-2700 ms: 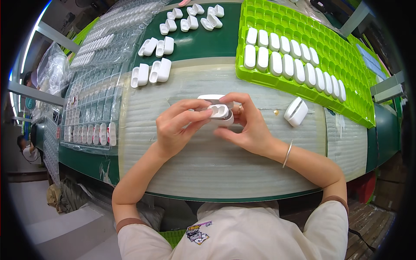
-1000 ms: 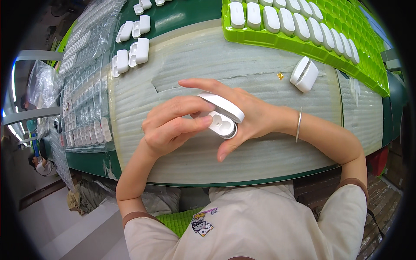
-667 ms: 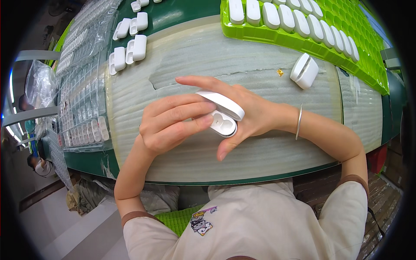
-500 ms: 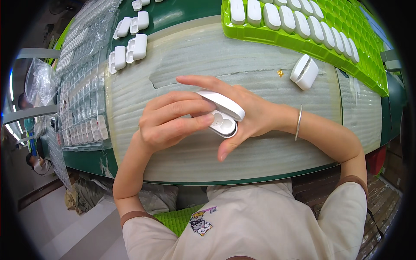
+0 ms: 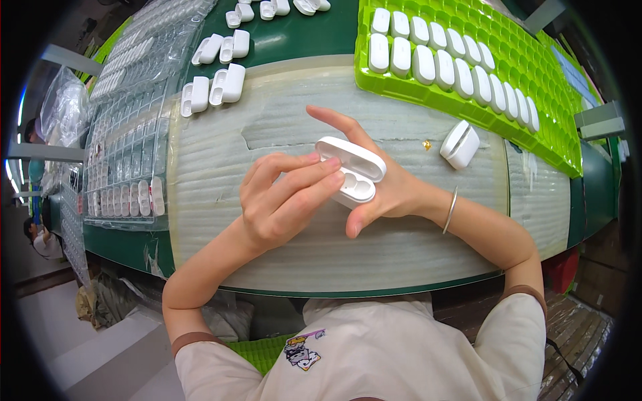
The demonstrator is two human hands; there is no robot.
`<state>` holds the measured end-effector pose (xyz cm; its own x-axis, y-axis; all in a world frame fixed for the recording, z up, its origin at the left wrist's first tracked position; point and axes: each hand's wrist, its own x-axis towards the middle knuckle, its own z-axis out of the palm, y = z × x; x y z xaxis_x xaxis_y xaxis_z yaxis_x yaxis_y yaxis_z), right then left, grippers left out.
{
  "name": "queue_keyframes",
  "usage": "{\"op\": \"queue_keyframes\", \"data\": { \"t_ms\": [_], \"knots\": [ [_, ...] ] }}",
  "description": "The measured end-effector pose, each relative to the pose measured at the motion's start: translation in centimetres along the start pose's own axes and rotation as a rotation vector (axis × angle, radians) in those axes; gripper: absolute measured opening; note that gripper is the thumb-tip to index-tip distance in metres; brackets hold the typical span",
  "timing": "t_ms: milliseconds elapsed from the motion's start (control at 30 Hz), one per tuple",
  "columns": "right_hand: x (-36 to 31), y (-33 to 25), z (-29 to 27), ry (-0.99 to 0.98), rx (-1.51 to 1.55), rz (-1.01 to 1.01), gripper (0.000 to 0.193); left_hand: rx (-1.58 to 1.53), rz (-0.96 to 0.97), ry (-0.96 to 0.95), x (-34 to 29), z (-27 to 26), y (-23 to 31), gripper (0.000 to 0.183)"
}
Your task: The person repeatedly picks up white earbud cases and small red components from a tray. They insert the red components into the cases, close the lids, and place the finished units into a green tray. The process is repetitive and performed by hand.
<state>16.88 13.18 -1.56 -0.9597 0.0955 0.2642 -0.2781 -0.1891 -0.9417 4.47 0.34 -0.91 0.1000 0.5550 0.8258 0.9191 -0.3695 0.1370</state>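
Observation:
An open white earbud charging case (image 5: 360,188) is between my hands over the middle of the mat, its lid tilted up. My right hand (image 5: 388,184) supports the case from the right and beneath, thumb and index finger spread, the other fingers hidden. My left hand (image 5: 284,197) reaches in from the left, its fingertips pressed together at the case's left end, between lid and base. Whether those fingertips pinch anything small is hidden. Two earbud wells show in the base. Right of my hands, a partly open white case (image 5: 460,144) lies on the mat.
A bright green tray (image 5: 461,110) at the back right holds rows of closed white cases. Several open white cases (image 5: 227,83) stand back left. Clear plastic trays (image 5: 127,160) with small parts line the left side. A small gold-coloured scrap (image 5: 427,145) lies on the pale mat (image 5: 301,257).
The whole view has shifted a little. The held case's lid is raised wider, showing its hollow inside. My left fingertips have moved further between lid and base.

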Motion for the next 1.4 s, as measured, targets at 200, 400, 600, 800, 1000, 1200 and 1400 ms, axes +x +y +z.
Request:
{"op": "queue_keyframes", "data": {
  "t_ms": [200, 400, 600, 800, 1000, 1200, 1400],
  "knots": [
    [1.1, -0.9, -0.6, 0.415, -0.383, -0.067, 0.069, 0.021, -0.404, -0.092, 1.2, -1.7, -0.9, 0.039],
    [4.4, -0.1, 0.0, 0.492, -0.749, -0.273, 0.028, -0.102, -0.584, -0.047, 1.0, -1.4, 0.1, 0.035],
    [5.9, 0.4, 0.8, 0.630, -0.626, -0.335, 0.046, 0.126, -0.446, -0.071, 1.5, -2.1, -0.7, 0.037],
    [6.1, 0.2, 1.0, 0.475, -0.824, -0.532, 0.047, 0.306, -0.348, -0.278, 0.9, -2.4, -0.8, 0.042],
    [6.1, 0.4, 1.8, 0.504, -0.751, -0.396, 0.051, 0.291, -0.324, -0.276, 0.5, -1.8, -1.0, 0.037],
    [6.0, 0.6, 1.6, 0.435, -0.810, -0.390, 0.066, 0.302, -0.299, -0.220, 0.2, -1.5, -0.8, 0.035],
    [5.7, -1.2, 2.1, 0.338, -0.787, -0.383, 0.063, 0.284, -0.341, -0.171, 0.9, -1.4, 1.7, 0.036]
  ]
}}
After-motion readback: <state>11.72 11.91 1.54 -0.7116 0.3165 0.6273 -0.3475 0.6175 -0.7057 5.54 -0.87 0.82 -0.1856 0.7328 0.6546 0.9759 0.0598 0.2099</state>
